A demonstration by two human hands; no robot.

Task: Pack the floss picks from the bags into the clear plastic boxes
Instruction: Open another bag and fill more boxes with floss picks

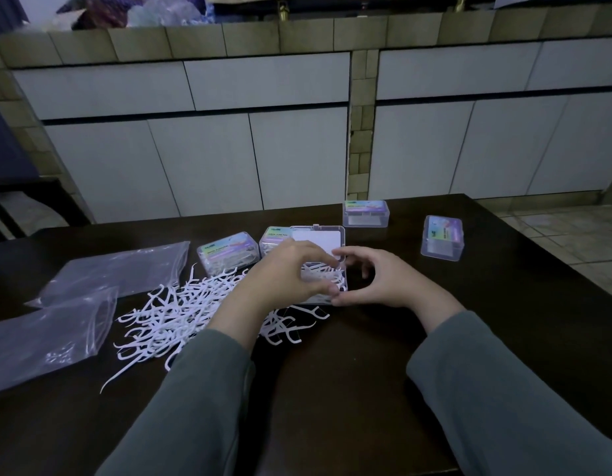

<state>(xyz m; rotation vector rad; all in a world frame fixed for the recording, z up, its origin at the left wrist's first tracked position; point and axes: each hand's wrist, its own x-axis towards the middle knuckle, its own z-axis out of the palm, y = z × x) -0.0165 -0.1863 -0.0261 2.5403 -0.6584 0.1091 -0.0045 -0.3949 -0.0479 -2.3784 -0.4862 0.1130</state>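
Observation:
An open clear plastic box (344,281) sits mid-table, its lid (316,239) standing up behind it and white floss picks inside. My left hand (284,273) reaches over the box, fingers and thumb curled around a bundle of picks in it. My right hand (376,278) curls around the box's right side, thumb at the near corner. A loose pile of white floss picks (180,310) spreads over the table left of the box. Two clear plastic bags (126,269) (46,334) lie flat at the far left.
Two closed, filled boxes with colourful labels (227,250) (273,240) stand behind the pile. Two more closed boxes (365,213) (442,237) sit at the back right. The dark table's edge (572,269) runs along the right; white cabinets stand beyond.

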